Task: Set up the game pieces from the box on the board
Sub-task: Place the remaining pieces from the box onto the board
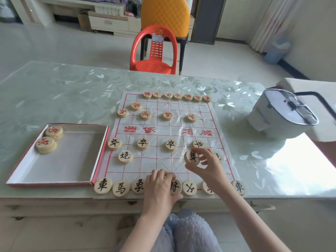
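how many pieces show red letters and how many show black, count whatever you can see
red-lettered pieces: 14 (12 on the board, 2 atop stacks in the box)
black-lettered pieces: 14, one of them in the right hand
total: 28 showing; more may be hidden

The xiangqi board [169,135] lies on the table [54,91], with the open box [60,157] touching its left edge and a lidded pot [280,115] well apart on the right. Two stacks of pieces [49,139] sit in the box's far left corner. Behind the table stands a plastic chair [154,51], a padded chair [165,15] behind that.
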{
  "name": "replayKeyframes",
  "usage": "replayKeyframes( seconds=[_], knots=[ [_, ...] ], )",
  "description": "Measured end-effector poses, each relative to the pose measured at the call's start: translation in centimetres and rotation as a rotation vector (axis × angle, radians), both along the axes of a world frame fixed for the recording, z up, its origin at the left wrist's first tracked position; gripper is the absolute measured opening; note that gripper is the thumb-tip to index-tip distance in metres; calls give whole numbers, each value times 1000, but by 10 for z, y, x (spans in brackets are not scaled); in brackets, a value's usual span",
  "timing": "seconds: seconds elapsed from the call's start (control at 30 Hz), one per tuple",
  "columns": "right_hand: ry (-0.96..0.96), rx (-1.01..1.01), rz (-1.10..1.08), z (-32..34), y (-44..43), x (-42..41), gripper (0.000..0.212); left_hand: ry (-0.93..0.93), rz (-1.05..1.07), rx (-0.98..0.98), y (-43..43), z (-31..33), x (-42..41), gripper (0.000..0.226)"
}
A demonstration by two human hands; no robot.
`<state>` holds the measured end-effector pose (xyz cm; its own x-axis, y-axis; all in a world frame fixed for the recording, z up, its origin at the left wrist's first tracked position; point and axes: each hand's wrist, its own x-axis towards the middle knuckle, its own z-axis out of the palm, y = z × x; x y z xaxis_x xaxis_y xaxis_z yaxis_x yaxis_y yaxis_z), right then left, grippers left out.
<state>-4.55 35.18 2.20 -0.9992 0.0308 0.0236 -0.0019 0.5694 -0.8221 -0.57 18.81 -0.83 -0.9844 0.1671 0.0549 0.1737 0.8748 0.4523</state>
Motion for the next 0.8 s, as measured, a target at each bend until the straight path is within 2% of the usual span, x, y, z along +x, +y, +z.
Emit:
replayKeyframes(
  seconds=[0.1, 0.33, 0.47, 0.6, 0.8],
  knots=[
    [-5, -29, -17, -4, 11, -2, 45, -26, -7, -82, 1, -4, -1, 57],
    [3, 7, -67, -10, 30, -24, 46, -49, 2, -92, 6, -3, -1, 65],
    [1, 110, -139, -11, 47, -40, 49, -83, -3, -65, 5, -3, -1, 71],
    [-71, 213, -252, -17, 77, -56, 52, -51, -3, 17, 6, 1, -6, 70],
    [-157, 185, -342, -24, 109, -71, 54, 70, 43, 197, 15, 12, -28, 64]
  ],
)
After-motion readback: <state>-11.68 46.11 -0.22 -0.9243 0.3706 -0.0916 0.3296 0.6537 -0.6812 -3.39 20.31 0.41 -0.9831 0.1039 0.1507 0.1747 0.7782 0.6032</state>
